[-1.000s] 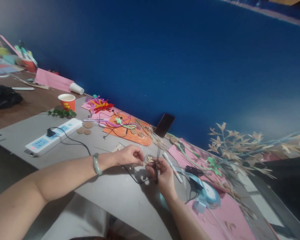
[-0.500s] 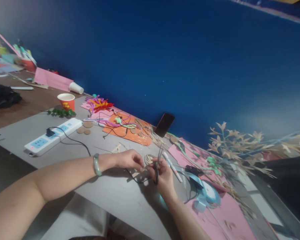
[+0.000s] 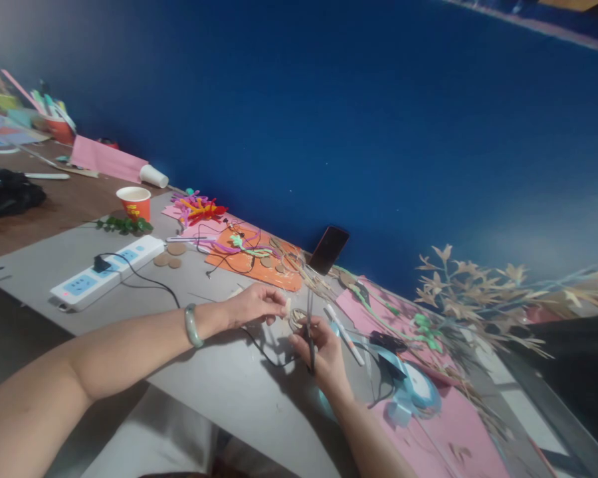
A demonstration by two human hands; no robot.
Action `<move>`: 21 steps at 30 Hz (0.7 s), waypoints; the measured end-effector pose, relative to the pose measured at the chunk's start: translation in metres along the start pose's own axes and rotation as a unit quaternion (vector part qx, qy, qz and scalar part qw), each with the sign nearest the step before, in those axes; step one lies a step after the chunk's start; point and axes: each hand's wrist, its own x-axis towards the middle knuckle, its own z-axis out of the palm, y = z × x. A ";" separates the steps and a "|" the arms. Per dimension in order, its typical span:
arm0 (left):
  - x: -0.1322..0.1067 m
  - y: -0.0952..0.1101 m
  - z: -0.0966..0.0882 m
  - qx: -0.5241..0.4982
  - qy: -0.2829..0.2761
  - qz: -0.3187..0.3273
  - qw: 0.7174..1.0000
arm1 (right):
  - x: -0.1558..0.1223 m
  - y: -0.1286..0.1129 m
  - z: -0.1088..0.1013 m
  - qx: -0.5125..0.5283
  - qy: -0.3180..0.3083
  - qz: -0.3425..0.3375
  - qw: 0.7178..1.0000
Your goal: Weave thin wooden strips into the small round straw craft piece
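Note:
My left hand, with a jade-like bangle at its wrist, is raised over the grey board, thumb and fingers pinched together. A small pale piece shows at its fingertips, too small to name surely. My right hand is closed around dark-handled scissors, whose blades point up and away from me. Just beyond the right fingers lies a small coil of pale cord or strips. A white marker pen rests to the right of the scissors.
A power strip with a black cable lies left, near a red paper cup. A phone leans against the blue wall. Blue ribbon and pink sheets lie right, by dried flowers. An orange sheet carries craft pieces.
My left hand has lifted slightly up and away from my right hand, and the pale piece now shows at its fingertips. The scissors have turned a little more upright.

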 end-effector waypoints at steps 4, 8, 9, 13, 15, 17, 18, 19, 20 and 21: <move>-0.002 0.003 0.001 -0.012 0.015 0.006 1.000 | -0.002 -0.002 0.006 -0.022 -0.013 0.022 0.999; -0.003 0.004 0.003 -0.005 0.017 0.011 1.000 | -0.002 -0.003 0.010 -0.024 -0.018 0.037 0.999; -0.003 0.004 0.003 -0.004 0.015 0.011 1.000 | -0.002 -0.003 0.011 -0.023 -0.022 0.040 0.999; -0.003 0.004 0.004 -0.004 0.011 0.009 1.000 | -0.003 -0.001 0.012 -0.006 -0.034 0.054 0.998; -0.004 0.005 0.005 -0.005 0.012 0.007 1.000 | -0.003 0.000 0.012 0.000 -0.038 0.062 0.997; -0.005 0.005 0.006 -0.005 0.012 0.004 1.000 | -0.003 0.001 0.012 0.000 -0.040 0.067 0.997; -0.005 0.005 0.006 -0.006 0.012 0.002 1.000 | -0.003 0.001 0.012 0.001 -0.042 0.069 0.997; -0.005 0.005 0.006 -0.006 0.010 0.001 1.000 | -0.003 0.002 0.012 0.002 -0.043 0.069 0.997; -0.006 0.005 0.006 -0.007 0.009 0.003 1.000 | -0.003 0.002 0.012 0.004 -0.044 0.070 0.997; -0.006 0.005 0.006 -0.008 0.007 0.005 1.000 | -0.003 0.003 0.012 0.007 -0.046 0.071 0.996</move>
